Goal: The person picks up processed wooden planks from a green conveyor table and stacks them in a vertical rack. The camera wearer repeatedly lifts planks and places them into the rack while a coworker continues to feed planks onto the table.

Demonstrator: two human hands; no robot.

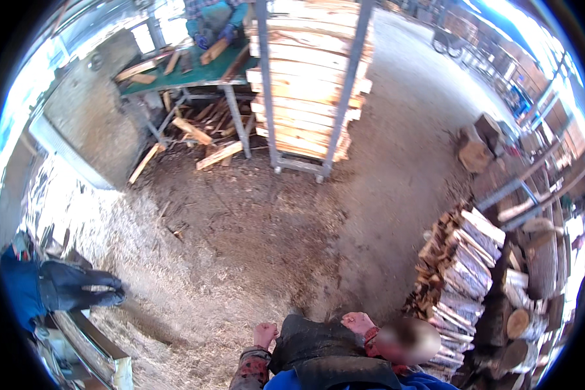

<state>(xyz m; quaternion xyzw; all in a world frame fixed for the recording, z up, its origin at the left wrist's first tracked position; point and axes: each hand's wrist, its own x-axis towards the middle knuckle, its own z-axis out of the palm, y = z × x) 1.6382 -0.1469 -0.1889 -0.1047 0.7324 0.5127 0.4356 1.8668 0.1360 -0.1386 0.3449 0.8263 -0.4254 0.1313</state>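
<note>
My left hand (265, 335) hangs beside the dark apron (305, 341), its fingers curled into a loose fist with nothing showing in it. On the apron's other side, my right hand (359, 323) is curled too, and I see no object in it. Red-and-dark patterned sleeves cover both wrists. Nearest to the right hand is a long stack of split firewood (458, 266), apart from it. A blurred round patch hides part of the area beside my right sleeve.
Ahead stands a tall metal rack (271, 130) packed with split wood (309, 71). Left of it, a person in gloves handles wood at a green table (175, 79), with wood pieces (192, 130) beneath. Another person (65, 286) is at far left. Logs (520, 325) lie at right.
</note>
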